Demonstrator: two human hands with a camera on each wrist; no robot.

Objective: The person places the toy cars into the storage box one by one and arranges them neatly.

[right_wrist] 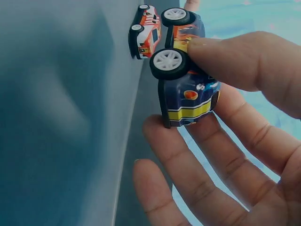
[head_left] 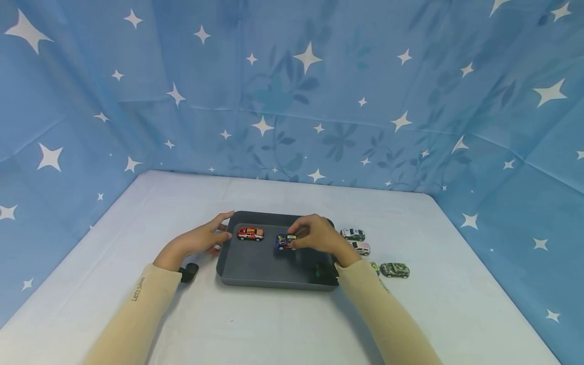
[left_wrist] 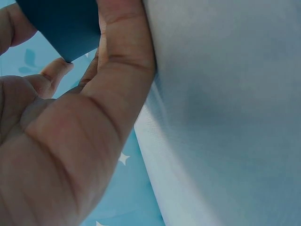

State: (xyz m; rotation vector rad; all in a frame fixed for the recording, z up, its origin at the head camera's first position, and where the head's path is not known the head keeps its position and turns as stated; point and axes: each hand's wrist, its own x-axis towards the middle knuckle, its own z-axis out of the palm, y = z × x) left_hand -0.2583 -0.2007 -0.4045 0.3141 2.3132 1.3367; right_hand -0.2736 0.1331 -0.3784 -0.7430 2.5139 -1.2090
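A dark grey tray lies on the white tabletop. My left hand grips its left side, with fingertips at the rim; the left wrist view shows the tray's wall between the fingers. Over the tray floor, my right hand pinches a dark blue toy car with a yellow stripe and orange flames between thumb and fingers. Its white-spoked wheels face the tray floor in the right wrist view. To the left of it, a red and white toy car stands inside the tray.
Right of the tray stand a white and green toy car, a white and pink one and a camouflage one. The right sleeve partly covers a yellowish car. A blue star-patterned curtain surrounds the table.
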